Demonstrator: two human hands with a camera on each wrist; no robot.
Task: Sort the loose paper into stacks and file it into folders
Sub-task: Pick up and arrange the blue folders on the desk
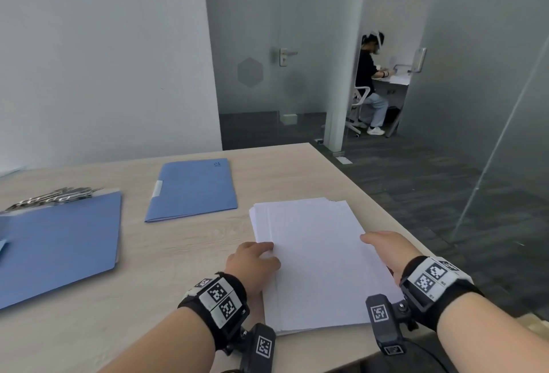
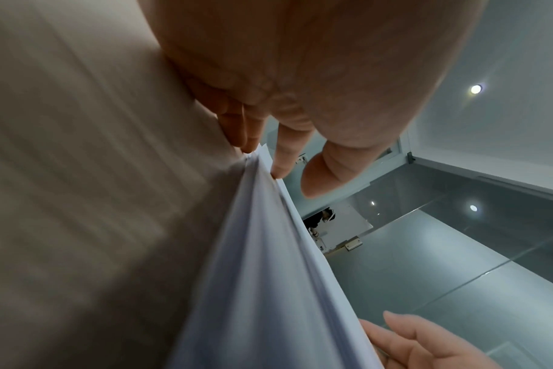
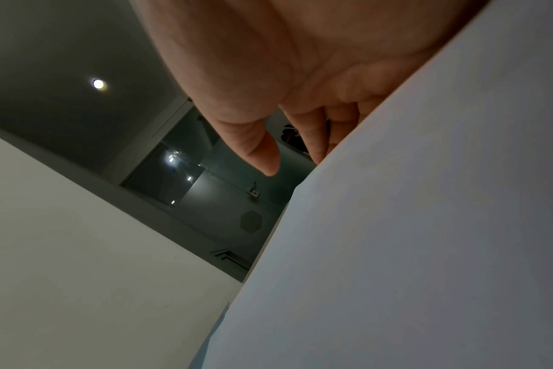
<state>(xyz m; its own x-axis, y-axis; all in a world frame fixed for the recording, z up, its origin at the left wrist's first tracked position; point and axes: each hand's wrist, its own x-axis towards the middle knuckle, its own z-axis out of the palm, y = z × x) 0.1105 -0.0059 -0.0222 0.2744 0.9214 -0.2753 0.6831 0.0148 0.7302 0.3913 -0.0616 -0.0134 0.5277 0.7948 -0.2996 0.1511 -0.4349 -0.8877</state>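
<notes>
one stack of white paper (image 1: 315, 259) on the near right of the pale woodgrain surface (image 1: 184, 242), edges slightly fanned. left hand (image 1: 252, 262) pinches its left edge, right hand (image 1: 386, 250) holds the right edge, fingers under. two blue folders: closed one (image 1: 193, 190) with a small logo, unreadable; open one (image 1: 56, 242) far left with metal clips (image 1: 56, 197).

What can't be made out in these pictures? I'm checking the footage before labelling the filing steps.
- Paper stack: any print is too faint to read in the head view.
- Left hand: fingertips hidden under the sheets' edge in the head view.
- Right hand: fingers hidden behind paper in the right wrist view.
- Open folder: cut off by the left edge.
- Metal clips: blurred.
</notes>
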